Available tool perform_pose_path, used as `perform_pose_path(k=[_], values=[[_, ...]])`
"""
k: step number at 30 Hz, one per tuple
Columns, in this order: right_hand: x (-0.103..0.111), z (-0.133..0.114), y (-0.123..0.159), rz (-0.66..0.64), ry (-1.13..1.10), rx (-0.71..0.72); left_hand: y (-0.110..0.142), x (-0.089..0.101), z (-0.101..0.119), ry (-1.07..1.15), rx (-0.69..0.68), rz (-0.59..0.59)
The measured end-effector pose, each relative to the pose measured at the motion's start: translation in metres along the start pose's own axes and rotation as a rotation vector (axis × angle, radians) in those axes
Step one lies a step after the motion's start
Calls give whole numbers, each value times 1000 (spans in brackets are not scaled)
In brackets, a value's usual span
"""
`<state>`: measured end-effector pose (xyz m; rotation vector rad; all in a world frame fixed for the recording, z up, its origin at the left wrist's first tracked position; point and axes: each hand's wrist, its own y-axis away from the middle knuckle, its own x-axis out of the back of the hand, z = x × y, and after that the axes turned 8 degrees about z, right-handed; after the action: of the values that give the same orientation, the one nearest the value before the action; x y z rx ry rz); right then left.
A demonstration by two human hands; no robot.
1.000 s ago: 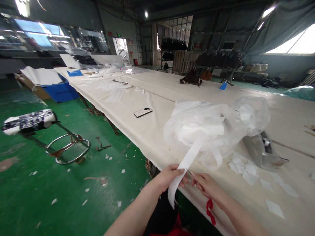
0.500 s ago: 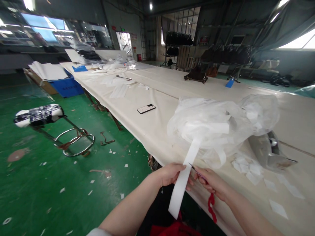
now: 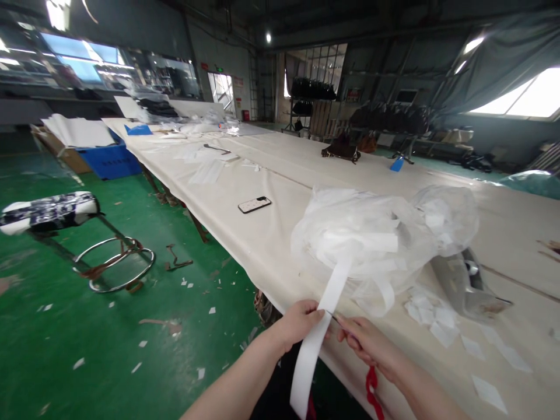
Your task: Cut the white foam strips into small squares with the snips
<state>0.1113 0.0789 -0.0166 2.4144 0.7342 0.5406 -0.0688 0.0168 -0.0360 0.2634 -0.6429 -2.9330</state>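
Observation:
A long white strip [image 3: 308,356] runs from a clear plastic bag [image 3: 371,216] down past the table edge, its lower end hanging free. My left hand [image 3: 300,321] pinches it between thumb and fingers near the edge. Close on the right, my right hand [image 3: 361,335] is closed round a pair of scissors [image 3: 335,315]. Only the thin, dark blade part shows, lying against the strip; the fingers hide most of the handles. A red cord or cloth loop [image 3: 371,385] dangles below that hand. More white strip lies bunched inside the bag.
Small white cut pieces [image 3: 431,315] lie on the table [image 3: 271,245] at the right, beside a grey plastic bag [image 3: 470,286]. A phone [image 3: 255,204] lies left of the clear bag. A stool [image 3: 114,262] stands on the green floor, among scattered scraps.
The blade has moved farther across the strip, and both hands sit slightly lower and to the left in view. The whole scene has shifted a little with the head.

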Motion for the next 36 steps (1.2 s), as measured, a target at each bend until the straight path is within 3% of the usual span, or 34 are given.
perform_pose_path(k=[7, 17, 23, 27, 32, 36], values=[[-3, -2, 5, 0, -21, -5, 1, 12, -2, -21, -34, -28], [1, -1, 4, 3, -56, -24, 5, 16, -1, 63, 50, -112], [-6, -9, 4, 2, -52, -14, 2, 14, -2, 58, 3, -48], [-18, -28, 5, 14, -41, 9, 4, 23, 8, 73, -61, -14], [-35, -64, 20, -7, -78, 113, 13, 46, 30, 147, -119, -23], [-37, -78, 36, -51, -146, 218, 31, 58, 62, -54, -273, -40]])
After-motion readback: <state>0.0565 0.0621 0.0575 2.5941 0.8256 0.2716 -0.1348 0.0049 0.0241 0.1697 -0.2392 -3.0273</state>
